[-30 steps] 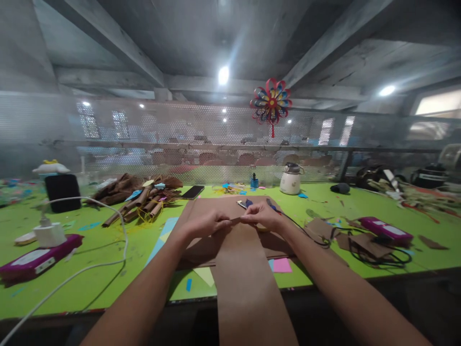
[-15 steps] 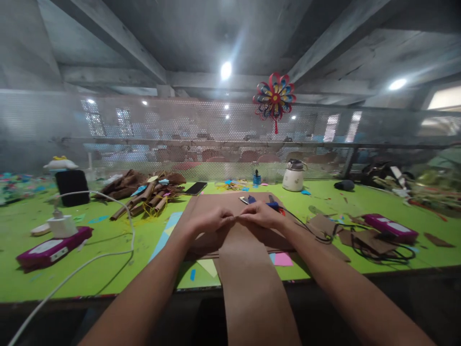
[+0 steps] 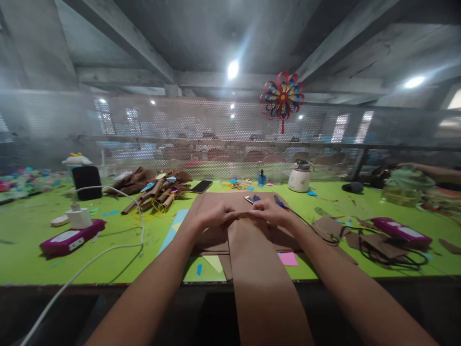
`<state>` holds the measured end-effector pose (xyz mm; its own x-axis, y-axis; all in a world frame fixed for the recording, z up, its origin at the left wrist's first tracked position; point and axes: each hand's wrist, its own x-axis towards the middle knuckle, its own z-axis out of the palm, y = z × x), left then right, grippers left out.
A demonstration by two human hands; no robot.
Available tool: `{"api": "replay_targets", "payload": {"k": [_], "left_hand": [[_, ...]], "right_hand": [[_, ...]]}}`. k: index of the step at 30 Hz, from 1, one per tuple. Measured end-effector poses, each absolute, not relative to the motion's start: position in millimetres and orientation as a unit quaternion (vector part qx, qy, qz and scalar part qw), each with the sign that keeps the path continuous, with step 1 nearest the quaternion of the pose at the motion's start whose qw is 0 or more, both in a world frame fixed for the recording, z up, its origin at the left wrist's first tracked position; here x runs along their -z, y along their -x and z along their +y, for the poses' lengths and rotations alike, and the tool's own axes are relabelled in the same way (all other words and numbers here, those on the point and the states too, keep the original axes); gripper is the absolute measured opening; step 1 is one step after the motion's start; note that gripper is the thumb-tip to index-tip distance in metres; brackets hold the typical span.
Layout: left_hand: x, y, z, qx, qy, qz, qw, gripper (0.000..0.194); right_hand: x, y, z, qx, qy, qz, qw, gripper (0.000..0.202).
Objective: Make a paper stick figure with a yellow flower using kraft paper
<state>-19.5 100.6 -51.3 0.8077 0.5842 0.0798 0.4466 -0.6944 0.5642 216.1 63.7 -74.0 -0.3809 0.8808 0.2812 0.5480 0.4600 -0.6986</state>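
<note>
A long strip of brown paper [image 3: 264,269] runs from my hands down over the table's front edge toward me. At its far end my left hand [image 3: 219,215] pinches the left corner. Opposite it, my right hand [image 3: 268,213] grips the right corner with thumb and fingers. The end between them looks narrowly folded or curled. Beneath both hands lies a larger brown sheet [image 3: 212,198] on the green table. Just behind my right hand is a dark blue tool [image 3: 256,198] with a cable, partly hidden by the hand.
Brown paper rolls [image 3: 153,197] are heaped back left, beside a phone [image 3: 202,186]. Purple power strips [image 3: 72,238] lie at both sides, with a white cable [image 3: 142,230] on the left. A white bottle [image 3: 299,177], paper scraps [image 3: 326,226] and a black cable [image 3: 382,259] are on the right.
My hands have moved slightly apart along the strip's end, and more of its folded edge shows between them. The whole view has shifted a little; a person's arm now shows at far right.
</note>
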Motion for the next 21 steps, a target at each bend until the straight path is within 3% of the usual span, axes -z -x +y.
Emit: {"api": "replay_targets", "payload": {"k": [5,13,21], "left_hand": [[49,23,107,-0.134,-0.914,0.279,0.261,0.049],[42,28,103,-0.118,-0.883,0.32,0.323,0.032],[23,37,93,-0.206,-0.876,0.358,0.249,0.04]], "right_hand": [[75,-219,65,-0.313,0.437,-0.784,0.309,0.035],[73,-224,59,-0.384,0.471,-0.737,0.295,0.039],[64,-222,52,-0.45,0.425,-0.708,0.339,0.037]]}}
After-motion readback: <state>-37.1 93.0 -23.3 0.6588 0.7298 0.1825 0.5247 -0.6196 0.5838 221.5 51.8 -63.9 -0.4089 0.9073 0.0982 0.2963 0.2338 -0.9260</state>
